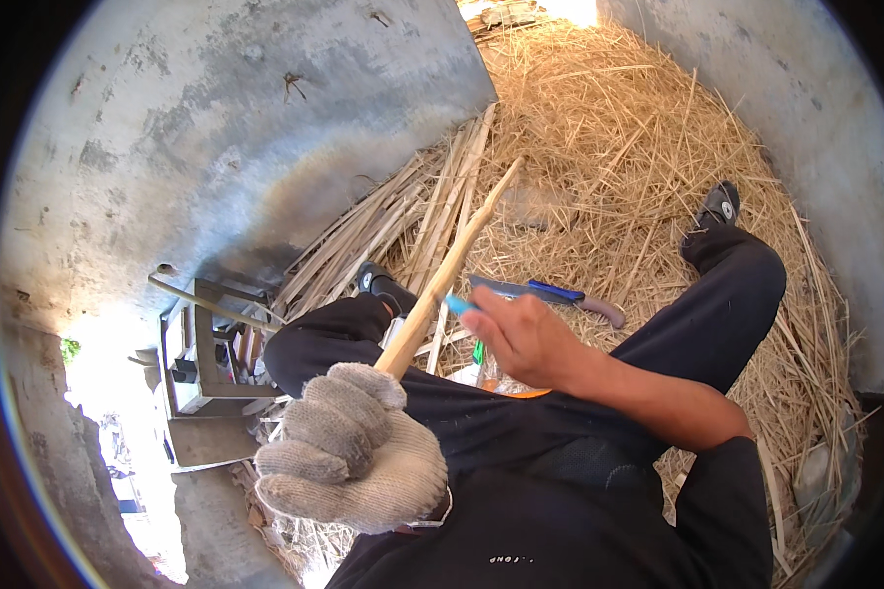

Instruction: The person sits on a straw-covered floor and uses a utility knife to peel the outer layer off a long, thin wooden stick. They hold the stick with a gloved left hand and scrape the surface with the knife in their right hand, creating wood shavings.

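1. Because the long, pale wooden stick (447, 275) is gripped at its lower end, it stands out slanted up and away from the body over the lap, its thin tip above the straw.
2. The left hand (354, 452), in a grey knitted work glove, is closed in a fist round the stick's thick end, seemingly to steady it.
3. The bare right hand (525, 339) is beside the shaft with its fingers curled on a small light-blue object (460, 306); what it is cannot be told.
4. A blue-handled blade-like tool (550, 293) lies on the straw just beyond that hand, within easy reach.
5. A bundle of split pale cane strips (432, 211) lies near the dark-trousered knees.
6. The ground is a thick layer of dry golden straw (638, 147), between grey concrete walls (216, 118); a small wooden frame (201, 368) stands on the left.
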Available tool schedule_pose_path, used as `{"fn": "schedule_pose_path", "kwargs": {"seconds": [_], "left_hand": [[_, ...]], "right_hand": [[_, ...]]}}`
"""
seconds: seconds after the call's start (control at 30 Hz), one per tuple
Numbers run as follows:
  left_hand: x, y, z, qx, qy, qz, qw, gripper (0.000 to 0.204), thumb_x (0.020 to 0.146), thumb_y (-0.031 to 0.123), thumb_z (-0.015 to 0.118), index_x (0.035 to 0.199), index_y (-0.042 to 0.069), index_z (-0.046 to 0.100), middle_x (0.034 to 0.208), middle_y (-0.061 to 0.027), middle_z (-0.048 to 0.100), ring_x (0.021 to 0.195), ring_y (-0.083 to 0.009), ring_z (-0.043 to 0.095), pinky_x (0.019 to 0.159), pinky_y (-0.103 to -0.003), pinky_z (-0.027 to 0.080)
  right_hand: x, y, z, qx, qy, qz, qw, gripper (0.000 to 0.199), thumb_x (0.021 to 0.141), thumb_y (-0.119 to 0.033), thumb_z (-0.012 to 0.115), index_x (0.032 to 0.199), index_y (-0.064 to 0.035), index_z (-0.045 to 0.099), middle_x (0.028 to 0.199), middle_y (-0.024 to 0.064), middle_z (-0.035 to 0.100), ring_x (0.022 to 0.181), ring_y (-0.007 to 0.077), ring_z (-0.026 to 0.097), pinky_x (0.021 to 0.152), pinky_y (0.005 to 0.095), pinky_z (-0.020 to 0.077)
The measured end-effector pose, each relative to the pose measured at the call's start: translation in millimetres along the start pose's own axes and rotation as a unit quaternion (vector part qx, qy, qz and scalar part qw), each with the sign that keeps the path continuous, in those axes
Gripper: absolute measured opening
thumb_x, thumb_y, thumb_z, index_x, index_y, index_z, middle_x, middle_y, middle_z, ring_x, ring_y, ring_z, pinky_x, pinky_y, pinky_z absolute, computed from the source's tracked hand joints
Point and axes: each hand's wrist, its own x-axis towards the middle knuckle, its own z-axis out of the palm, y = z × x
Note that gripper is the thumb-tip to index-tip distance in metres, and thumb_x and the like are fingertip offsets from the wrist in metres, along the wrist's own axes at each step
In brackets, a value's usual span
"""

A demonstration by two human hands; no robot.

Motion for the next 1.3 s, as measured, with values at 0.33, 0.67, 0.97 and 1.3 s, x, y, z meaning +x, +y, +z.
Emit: {"fn": "schedule_pose_path", "kwargs": {"seconds": [0.33, 0.67, 0.97, 1.3], "left_hand": [[3.4, -5.9, 1.8, -0.013, 0.057, -0.001, 0.998, 0.045, 0.106, 0.047, 0.031, 0.074, 0.015, 0.039, 0.054, 0.0006, 0.032, 0.045, -0.0139, 0.031, 0.044, -0.032, 0.043], [8.8, -9.5, -8.5, -0.048, 0.063, 0.007, 0.997, 0.048, 0.106, 0.045, 0.029, 0.07, 0.016, 0.038, 0.051, 0.0002, 0.033, 0.038, -0.0135, 0.031, 0.039, -0.032, 0.044], [9.3, -6.7, -3.4, -0.062, 0.02, -0.016, 0.998, 0.047, 0.106, 0.04, 0.031, 0.064, 0.019, 0.028, 0.052, 0.0032, 0.022, 0.045, -0.0115, 0.015, 0.044, -0.028, 0.026], [11.8, -8.5, -12.6, -0.099, -0.007, -0.037, 0.994, 0.046, 0.104, 0.032, 0.033, 0.061, 0.018, 0.028, 0.05, 0.0031, 0.023, 0.045, -0.0113, 0.015, 0.046, -0.029, 0.022]], "right_hand": [[6.7, 14.2, 10.9, -0.046, -0.007, 0.008, 0.999, 0.03, 0.103, -0.033, 0.046, 0.094, -0.0052, 0.051, 0.054, 0.0186, 0.053, 0.051, 0.0415, 0.056, 0.048, 0.0502, 0.041], [26.1, 8.9, 9.4, -0.063, -0.033, 0.026, 0.997, 0.032, 0.103, -0.035, 0.045, 0.096, -0.0045, 0.053, 0.055, 0.0186, 0.054, 0.055, 0.0425, 0.057, 0.052, 0.052, 0.0432], [34.3, 32.5, 11.6, -0.083, -0.028, 0.074, 0.993, 0.037, 0.104, -0.037, 0.044, 0.094, -0.0034, 0.056, 0.057, 0.021, 0.055, 0.056, 0.0443, 0.058, 0.051, 0.0542, 0.0425], [51.3, 57.7, 7.4, -0.112, -0.046, 0.068, 0.99, 0.037, 0.106, -0.031, 0.034, 0.093, -0.0018, 0.053, 0.066, 0.0158, 0.053, 0.055, 0.0359, 0.054, 0.056, 0.0476, 0.0446]]}}
